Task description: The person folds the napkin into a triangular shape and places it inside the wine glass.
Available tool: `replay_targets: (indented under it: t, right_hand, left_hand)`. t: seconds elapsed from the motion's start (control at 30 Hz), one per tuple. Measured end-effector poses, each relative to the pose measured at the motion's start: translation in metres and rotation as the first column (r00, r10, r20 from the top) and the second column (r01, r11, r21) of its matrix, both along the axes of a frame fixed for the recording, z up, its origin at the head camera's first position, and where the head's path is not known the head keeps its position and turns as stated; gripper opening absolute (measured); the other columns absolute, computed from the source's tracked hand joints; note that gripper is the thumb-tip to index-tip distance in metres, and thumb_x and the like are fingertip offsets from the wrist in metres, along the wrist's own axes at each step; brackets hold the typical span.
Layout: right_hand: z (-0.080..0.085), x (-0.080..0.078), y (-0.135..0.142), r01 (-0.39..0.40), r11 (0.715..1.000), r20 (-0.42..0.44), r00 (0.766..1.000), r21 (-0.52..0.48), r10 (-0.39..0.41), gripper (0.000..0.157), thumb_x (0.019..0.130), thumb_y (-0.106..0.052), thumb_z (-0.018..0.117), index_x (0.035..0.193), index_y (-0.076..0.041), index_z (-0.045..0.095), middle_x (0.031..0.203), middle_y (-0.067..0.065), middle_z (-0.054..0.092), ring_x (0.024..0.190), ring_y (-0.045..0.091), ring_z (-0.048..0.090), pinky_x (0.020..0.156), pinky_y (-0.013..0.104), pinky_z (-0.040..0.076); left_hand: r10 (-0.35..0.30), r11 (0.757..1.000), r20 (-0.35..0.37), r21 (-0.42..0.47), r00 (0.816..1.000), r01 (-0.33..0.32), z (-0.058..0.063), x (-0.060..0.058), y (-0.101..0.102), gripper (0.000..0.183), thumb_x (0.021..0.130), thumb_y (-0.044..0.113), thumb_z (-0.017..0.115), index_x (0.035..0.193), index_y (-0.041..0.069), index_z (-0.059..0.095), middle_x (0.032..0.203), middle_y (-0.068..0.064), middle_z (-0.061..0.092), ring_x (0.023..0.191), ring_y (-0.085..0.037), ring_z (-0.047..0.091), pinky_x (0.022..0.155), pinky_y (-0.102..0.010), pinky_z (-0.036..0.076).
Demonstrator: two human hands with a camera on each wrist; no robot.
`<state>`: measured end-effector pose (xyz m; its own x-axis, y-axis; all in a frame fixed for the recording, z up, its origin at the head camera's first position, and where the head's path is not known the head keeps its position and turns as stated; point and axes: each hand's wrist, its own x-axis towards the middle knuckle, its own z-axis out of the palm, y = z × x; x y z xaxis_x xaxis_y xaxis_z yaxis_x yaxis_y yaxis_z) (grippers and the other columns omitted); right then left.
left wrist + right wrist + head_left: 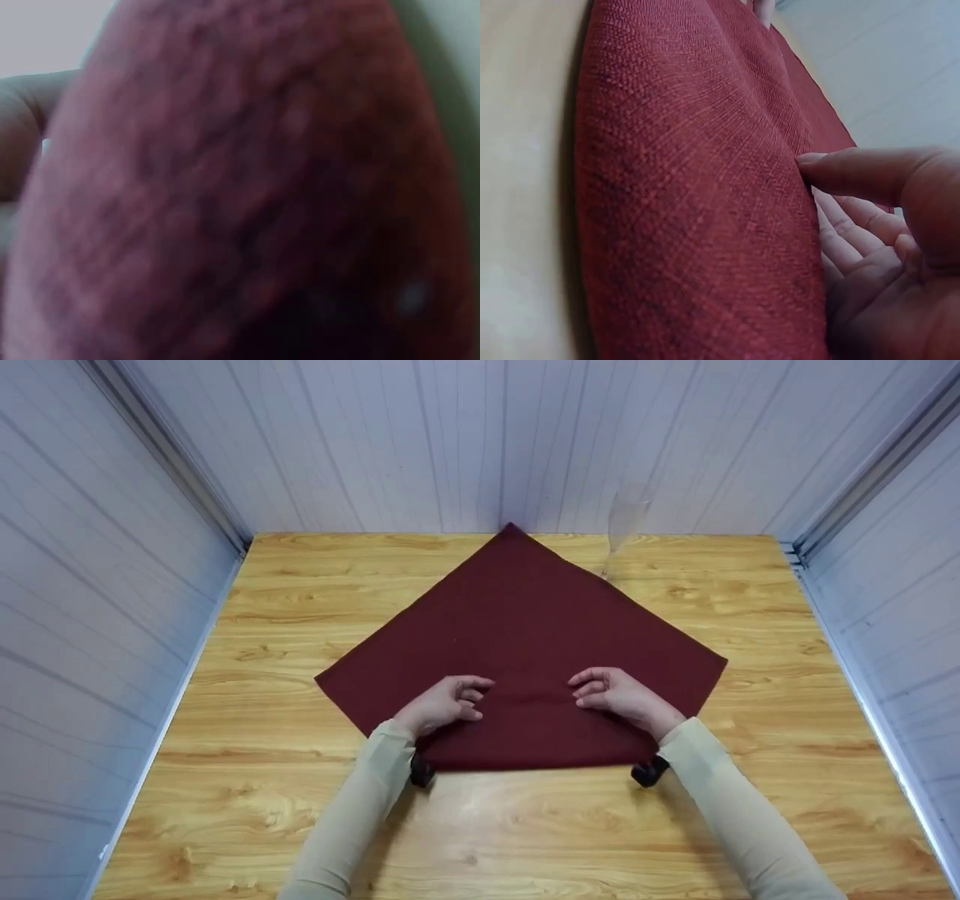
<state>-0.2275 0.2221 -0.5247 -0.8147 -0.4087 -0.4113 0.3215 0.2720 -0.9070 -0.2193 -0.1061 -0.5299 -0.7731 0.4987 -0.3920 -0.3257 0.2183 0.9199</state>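
A dark red cloth napkin (517,607) lies cornerwise, one corner pointing to the back wall and its near part folded over into a straight front edge. My left hand (450,701) is over the left of the folded part, its fingers loosely bent and the thumb apart from them. Facing it on the right, my right hand (619,697) has the same loose shape. In the right wrist view its thumb (855,169) touches the far side of the raised fold, and the fingers extend beyond it. Blurred red cloth (240,165) fills most of the left wrist view, hiding nearly all of that hand.
A clear stemmed glass (627,517) stands behind the napkin at the back right, its base close to the cloth's edge. The wooden table (262,637) is enclosed by white panel walls (390,442) at the back and sides. A black wrist camera (649,772) shows beneath the right sleeve.
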Motion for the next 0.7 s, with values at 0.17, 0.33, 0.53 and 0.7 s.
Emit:
replay_targets:
  t: [0.17,0.33,0.53,0.7]
  right_hand:
    - [0.0,0.013,0.004,-0.037,0.999,0.012,0.999,-0.017,0.037,0.038,0.088,0.001,0.066,0.123,0.008,0.053,0.096,0.012,0.066,0.087,0.015,0.061,0.075,0.023,0.052]
    - [0.0,0.021,0.009,-0.069,0.997,0.033,0.997,-0.038,0.071,0.039,0.087,0.001,0.067,0.123,0.008,0.053,0.098,0.012,0.066,0.088,0.014,0.062,0.076,0.024,0.053]
    - [0.002,0.033,0.02,-0.082,0.996,0.07,0.994,-0.02,0.083,0.037,0.088,-0.004,0.068,0.121,0.006,0.056,0.101,0.012,0.067,0.085,0.013,0.063,0.07,0.024,0.052]
    - [0.003,0.04,0.025,-0.084,0.996,0.059,0.995,0.025,0.082,0.034,0.088,-0.005,0.068,0.118,0.006,0.059,0.099,0.011,0.068,0.083,0.012,0.063,0.066,0.024,0.051]
  left_hand:
    - [-0.017,1.0,-0.004,0.007,1.0,0.017,0.001,0.014,0.003,0.057,0.082,-0.02,0.059,0.134,0.003,0.053,0.099,-0.01,0.056,0.077,-0.015,0.052,0.072,-0.024,0.051]
    - [-0.045,0.999,-0.018,0.005,0.999,0.045,0.004,0.024,0.003,0.054,0.083,-0.016,0.062,0.134,0.001,0.053,0.098,-0.01,0.057,0.079,-0.015,0.052,0.072,-0.023,0.05]
    - [-0.054,0.998,0.032,-0.012,0.998,0.055,0.009,0.033,-0.008,0.044,0.086,-0.009,0.063,0.129,0.0,0.055,0.105,-0.013,0.06,0.081,-0.015,0.059,0.064,-0.023,0.047]
    - [-0.031,0.998,0.066,-0.044,0.997,0.034,0.009,0.04,-0.017,0.038,0.086,-0.008,0.063,0.123,-0.001,0.058,0.101,-0.01,0.062,0.076,-0.014,0.058,0.058,-0.025,0.047]
